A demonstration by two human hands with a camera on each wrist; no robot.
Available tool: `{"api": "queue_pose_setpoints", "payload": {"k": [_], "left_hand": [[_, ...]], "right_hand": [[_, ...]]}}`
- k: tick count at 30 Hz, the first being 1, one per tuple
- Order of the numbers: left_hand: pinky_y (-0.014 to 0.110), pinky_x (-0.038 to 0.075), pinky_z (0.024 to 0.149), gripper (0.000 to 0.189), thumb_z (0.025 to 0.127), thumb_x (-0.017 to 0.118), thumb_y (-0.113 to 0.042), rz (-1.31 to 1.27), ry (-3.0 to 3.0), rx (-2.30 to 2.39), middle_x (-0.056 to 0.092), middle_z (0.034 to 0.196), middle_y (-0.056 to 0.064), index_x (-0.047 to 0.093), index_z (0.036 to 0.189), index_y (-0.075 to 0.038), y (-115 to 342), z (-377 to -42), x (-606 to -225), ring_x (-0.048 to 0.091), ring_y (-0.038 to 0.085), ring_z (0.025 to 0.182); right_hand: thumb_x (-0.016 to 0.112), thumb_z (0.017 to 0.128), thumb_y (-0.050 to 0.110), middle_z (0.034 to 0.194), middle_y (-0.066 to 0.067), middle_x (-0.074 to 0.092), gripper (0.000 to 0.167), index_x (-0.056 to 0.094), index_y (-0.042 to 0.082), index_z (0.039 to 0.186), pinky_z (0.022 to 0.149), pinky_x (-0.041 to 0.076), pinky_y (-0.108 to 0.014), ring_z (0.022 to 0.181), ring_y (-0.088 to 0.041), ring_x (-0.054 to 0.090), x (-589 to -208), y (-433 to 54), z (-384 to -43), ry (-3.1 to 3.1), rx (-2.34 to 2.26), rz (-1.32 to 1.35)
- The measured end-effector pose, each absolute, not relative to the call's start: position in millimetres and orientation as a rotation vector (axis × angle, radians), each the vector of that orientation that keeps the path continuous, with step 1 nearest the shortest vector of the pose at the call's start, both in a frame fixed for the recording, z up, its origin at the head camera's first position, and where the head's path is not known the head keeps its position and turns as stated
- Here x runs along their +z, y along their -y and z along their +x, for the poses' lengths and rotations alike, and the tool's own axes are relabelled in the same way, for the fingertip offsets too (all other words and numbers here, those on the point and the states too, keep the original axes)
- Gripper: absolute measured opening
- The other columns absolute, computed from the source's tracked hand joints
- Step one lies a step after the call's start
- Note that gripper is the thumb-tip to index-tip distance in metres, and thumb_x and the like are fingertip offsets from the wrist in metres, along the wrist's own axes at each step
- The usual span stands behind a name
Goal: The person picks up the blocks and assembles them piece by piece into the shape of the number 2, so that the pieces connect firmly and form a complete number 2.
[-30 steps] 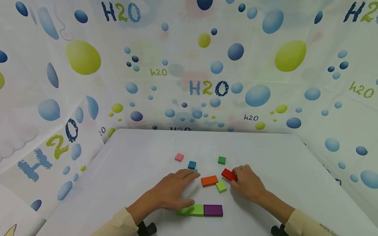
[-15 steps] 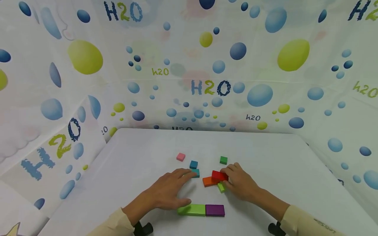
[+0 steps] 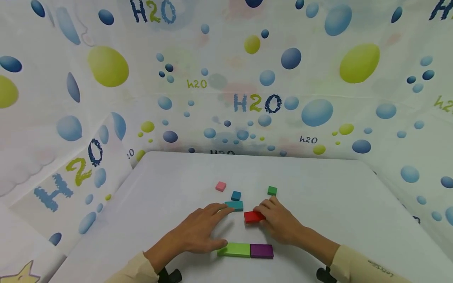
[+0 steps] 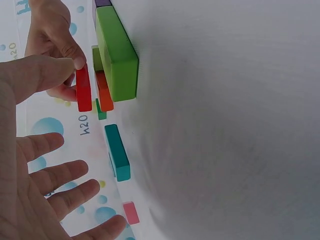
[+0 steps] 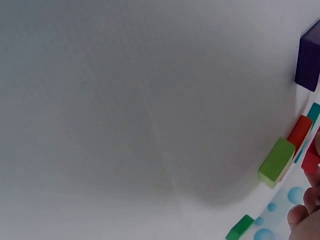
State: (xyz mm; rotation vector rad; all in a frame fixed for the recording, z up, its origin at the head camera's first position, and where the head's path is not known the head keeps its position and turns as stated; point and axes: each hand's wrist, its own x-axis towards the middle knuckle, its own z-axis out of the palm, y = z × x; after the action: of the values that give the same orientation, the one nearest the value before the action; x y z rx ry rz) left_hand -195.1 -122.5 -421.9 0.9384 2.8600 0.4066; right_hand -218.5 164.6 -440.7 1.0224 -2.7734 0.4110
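My right hand (image 3: 281, 222) pinches a red block (image 3: 253, 217) between thumb and fingers. In the left wrist view the red block is raised off the table beside an orange block (image 4: 104, 92). A small lime block (image 5: 276, 162) lies against the orange one; both are hidden in the head view. My left hand (image 3: 201, 228) holds nothing, its fingers spread. Its index fingertip overlaps a teal block (image 3: 235, 206), and its thumb reaches over the left end of a long light green block (image 3: 236, 250). A purple block (image 3: 262, 251) lies end to end with that one.
Farther back on the white table (image 3: 318, 184) lie a small blue block (image 3: 236, 195), a pink block (image 3: 221, 186) and a green block (image 3: 272, 190). A patterned curtain (image 3: 226, 78) stands behind the table and along its sides.
My right hand has carried the red block leftward from beside the lime block to over the orange one, covering both. My left hand has barely moved; the view has shifted slightly.
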Motion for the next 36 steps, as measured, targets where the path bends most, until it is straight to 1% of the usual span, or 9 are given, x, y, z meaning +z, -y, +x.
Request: {"api": "queue_pose_setpoints", "payload": {"k": [5,15,22,27,32,36], "left_hand": [[0.058,0.045,0.106,0.082,0.085,0.072,-0.052,0.918,-2.856,0.42,0.04,0.157,-0.003,0.037,0.157,-0.031,123.8,-192.1,-422.8,0.04,0.022,0.142],[0.056,0.046,0.106,0.083,0.085,0.071,-0.055,0.932,-2.868,0.391,0.041,0.157,-0.004,0.037,0.157,-0.03,129.4,-187.7,-423.6,0.039,0.022,0.143],[0.057,0.044,0.107,0.082,0.085,0.071,-0.054,0.904,-2.841,0.437,0.04,0.157,-0.007,0.037,0.157,-0.031,135.5,-183.6,-424.4,0.039,0.02,0.143],[0.056,0.045,0.106,0.082,0.086,0.071,-0.053,0.94,-2.848,0.449,0.04,0.156,-0.007,0.037,0.157,-0.03,138.6,-180.9,-425.8,0.039,0.019,0.142],[0.056,0.046,0.105,0.082,0.086,0.072,-0.053,0.96,-2.856,0.437,0.041,0.156,-0.007,0.037,0.157,-0.03,141.6,-180.2,-427.3,0.04,0.02,0.142],[0.056,0.046,0.105,0.082,0.086,0.072,-0.055,0.939,-2.841,0.425,0.042,0.156,-0.007,0.037,0.157,-0.031,142.9,-179.2,-428.5,0.04,0.02,0.142]], "right_hand": [[0.076,0.089,0.011,0.119,0.0,0.064,0.04,0.067,0.013,0.127,0.089,0.055,-0.028,0.109,-0.014,0.048,-442.6,-159.3,-217.1,2.816,0.372,1.067],[0.07,0.094,0.012,0.118,0.004,0.063,0.031,0.067,0.016,0.125,0.091,0.05,-0.027,0.108,-0.013,0.044,-445.3,-143.5,-215.5,2.799,0.339,1.159],[0.071,0.093,0.01,0.118,0.007,0.062,0.034,0.067,0.018,0.125,0.092,0.048,-0.028,0.108,-0.012,0.043,-443.3,-132.4,-213.1,2.829,0.339,1.201],[0.07,0.094,0.013,0.121,0.009,0.062,0.033,0.066,0.02,0.126,0.092,0.047,-0.029,0.109,-0.012,0.043,-444.5,-126.0,-211.0,2.846,0.333,1.247],[0.068,0.097,0.016,0.123,0.009,0.063,0.031,0.065,0.02,0.128,0.091,0.046,-0.027,0.109,-0.011,0.042,-446.9,-120.5,-211.4,2.84,0.338,1.281],[0.069,0.096,0.017,0.123,0.009,0.064,0.032,0.066,0.02,0.128,0.089,0.046,-0.025,0.108,-0.011,0.043,-446.7,-117.4,-210.7,2.836,0.349,1.289]]}}
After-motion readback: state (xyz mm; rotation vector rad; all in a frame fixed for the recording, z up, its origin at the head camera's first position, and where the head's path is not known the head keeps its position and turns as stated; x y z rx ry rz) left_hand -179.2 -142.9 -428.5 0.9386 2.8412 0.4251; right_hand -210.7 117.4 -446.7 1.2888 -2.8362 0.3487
